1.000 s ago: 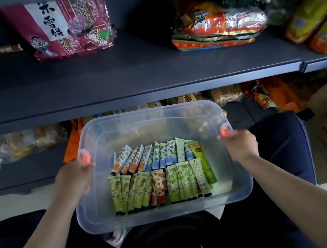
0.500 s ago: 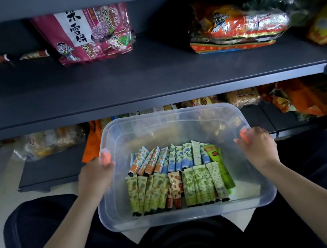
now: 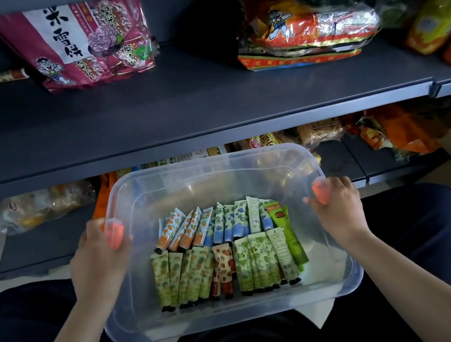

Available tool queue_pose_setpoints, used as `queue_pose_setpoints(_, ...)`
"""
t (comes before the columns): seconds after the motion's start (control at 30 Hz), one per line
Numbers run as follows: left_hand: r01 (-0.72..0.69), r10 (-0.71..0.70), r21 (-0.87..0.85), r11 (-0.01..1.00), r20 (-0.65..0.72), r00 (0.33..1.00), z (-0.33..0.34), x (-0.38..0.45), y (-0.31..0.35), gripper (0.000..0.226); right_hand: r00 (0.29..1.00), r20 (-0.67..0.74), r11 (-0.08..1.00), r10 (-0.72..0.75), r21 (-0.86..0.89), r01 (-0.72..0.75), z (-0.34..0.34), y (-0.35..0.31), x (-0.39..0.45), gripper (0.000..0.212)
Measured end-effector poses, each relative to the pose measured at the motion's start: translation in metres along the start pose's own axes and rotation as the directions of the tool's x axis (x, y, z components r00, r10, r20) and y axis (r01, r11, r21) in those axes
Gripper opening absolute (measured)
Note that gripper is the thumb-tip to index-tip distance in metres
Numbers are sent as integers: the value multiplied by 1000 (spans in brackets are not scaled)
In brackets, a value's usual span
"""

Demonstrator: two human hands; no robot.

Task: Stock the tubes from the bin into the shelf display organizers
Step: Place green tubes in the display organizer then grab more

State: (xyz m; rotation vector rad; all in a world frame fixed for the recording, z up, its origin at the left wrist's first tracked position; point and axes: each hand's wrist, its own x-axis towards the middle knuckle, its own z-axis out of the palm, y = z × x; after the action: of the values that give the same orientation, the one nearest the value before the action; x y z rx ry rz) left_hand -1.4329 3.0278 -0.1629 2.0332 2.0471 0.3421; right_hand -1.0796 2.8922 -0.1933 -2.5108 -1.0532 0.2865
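Both hands busy: left hand (image 3: 100, 257) grips the bin's (image 3: 235, 314) left rim, right hand (image 3: 339, 209) grips the right rim, thumbs hooked inside the walls. Bin sits over the lap, below the front edge of the dark shelf (image 3: 179, 110).

Tubes (image 3: 221, 248) lie flat on the bin floor in two rows, between the hands and slightly toward the body from both. Long axes run roughly front-to-back, black caps toward the body, crimped ends toward the shelf; far-left ones lean. One green tube (image 3: 285, 232) sits at the right end, nearest the right hand.

Bin: clear, rigid-looking plastic, rounded corners. Tubes: small, soft-looking, glossy printed, flat crimps.

No display organizers visible. Shelf holds a pink snack bag (image 3: 88, 41) and an orange snack bag (image 3: 311, 30), crinkly foil.

Judgement: bin needs setting down before either hand can pick.
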Motion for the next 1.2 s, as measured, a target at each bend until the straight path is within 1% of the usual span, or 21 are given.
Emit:
queue_pose_setpoints(0.07, -180, 182, 55, 982, -26, 983, 2, -1, -1, 53, 997, -59, 998, -53, -18, 52, -4, -4, -4, 46)
queue_pose_setpoints(0.1, -253, 257, 92, 963, -34, 966, 4, 0, -1, 57, 991, -92, 995, -99, -33, 97, -6, -6, -6, 50)
queue_pose_setpoints(0.13, -288, 294, 111, 951, -38, 955, 5, 1, -1, 58, 976, -128, 984, -177, -54, 171, -7, -9, -8, 53)
queue_pose_setpoints(0.17, -307, 313, 112, 945, -45, 949, 6, 4, 1, 58, 947, -156, 960, -280, -79, 270, -8, -12, -11, 55)
queue_pose_setpoints(0.23, -360, 365, 94, 928, -36, 930, 9, 6, 11, 54, 845, -171, 862, -506, -119, 492, -6, -23, -14, 51)
queue_pose_setpoints(0.27, -401, 402, 78, 913, 3, 916, 12, 5, 19, 51, 791, -143, 804, -595, -124, 582, -2, -27, -13, 47)
queue_pose_setpoints(0.3, -434, 431, 39, 900, 69, 900, 16, 3, 30, 48, 764, -85, 768, -640, -100, 632, 5, -32, -12, 44)
queue_pose_setpoints(0.33, -445, 443, -23, 895, 153, 884, 23, 1, 42, 46, 769, 17, 768, -638, -47, 638, 14, -36, -10, 43)
queue_pose_setpoints(0.37, -437, 443, -82, 896, 237, 865, 33, -3, 53, 46, 793, 152, 803, -591, 10, 596, 23, -40, -9, 45)
queue_pose_setpoints(0.4, -423, 440, -124, 898, 315, 841, 43, -6, 64, 49, 801, 327, 856, -501, 53, 514, 31, -42, -8, 47)
queue_pose_setpoints(0.43, -402, 428, -152, 903, 392, 814, 55, -10, 74, 52, 772, 486, 897, -409, 58, 439, 40, -43, -7, 49)
queue_pose_setpoints(0.47, -378, 412, -170, 910, 468, 782, 67, -13, 82, 56, 720, 594, 907, -358, 36, 420, 49, -44, -5, 48)
queue_pose_setpoints(0.5, -344, 386, -181, 921, 540, 748, 79, -16, 88, 58, 672, 658, 899, -341, 18, 438, 57, -45, -4, 45)
queue_pose_setpoints(0.53, -305, 354, -185, 934, 599, 719, 89, -18, 95, 58, 639, 692, 889, -335, 8, 458, 62, -46, -4, 40)
queue_pose_setpoints(0.6, -243, 307, -191, 951, 671, 675, 107, -20, 103, 51, 607, 739, 891, -294, -17, 453, 70, -47, -2, 36)
queue_pose_setpoints(0.7, -215, 275, -178, 960, 728, 628, 124, -20, 107, 43, 594, 766, 898, -246, -51, 438, 76, -48, 2, 43)
queue_pose_setpoints(0.83, -152, 242, -188, 970, 758, 606, 132, -18, 108, 42, 582, 780, 906, -232, -44, 420, 79, -49, 5, 41)
queue_pose_setpoints(0.97, -163, 230, -165, 973, 788, 571, 133, -15, 109, 38, 567, 788, 916, -241, -8, 401, 76, -50, 5, 38)
queue_pose_setpoints(1.07, -169, 225, -157, 973, 809, 543, 133, -14, 109, 35, 554, 793, 933, -254, 51, 355, 69, -50, 6, 36)
queue_pose_setpoints(1.17, -150, 224, -170, 974, 819, 528, 130, -16, 110, 28, 538, 803, 950, -257, 110, 291, 62, -48, 5, 28)
queue_pose_setpoints(1.2, -140, 225, -177, 974, 822, 524, 128, -16, 110, 27, 530, 808, 954, -256, 124, 272, 58, -48, 4, 32)
